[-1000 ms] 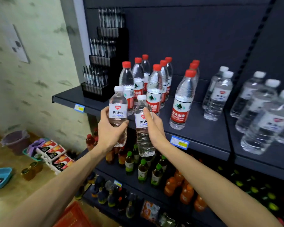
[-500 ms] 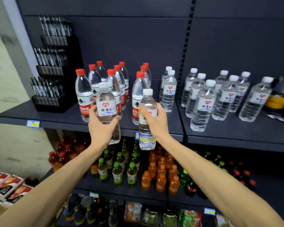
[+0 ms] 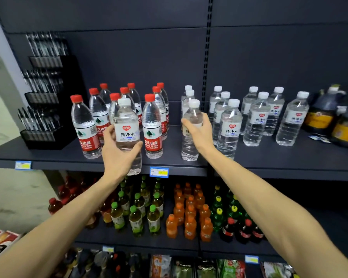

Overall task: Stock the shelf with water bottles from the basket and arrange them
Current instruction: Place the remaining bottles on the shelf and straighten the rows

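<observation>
Right hand (image 3: 199,131) has moved its bottle (image 3: 190,133) onto the shelf (image 3: 269,157), grip holding it | left hand (image 3: 119,155) grips another bottle (image 3: 127,133) before the shelf edge

Both forearms are bare to the frame edge, left hand (image 3: 117,155) and right hand (image 3: 202,135) ungloved.

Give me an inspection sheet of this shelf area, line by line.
Surface: dark shelf, price tags on its edge.
Job's things: white-capped bottle held off the shelf; second white-capped bottle standing on the shelf; white-capped row to the right.
Clutter: red-capped bottles, pen rack, dark jugs.
Grippers: left hand and right hand each grip one bottle.
Cables: nothing seen.
Surroundings: drinks on the lower shelf.
</observation>
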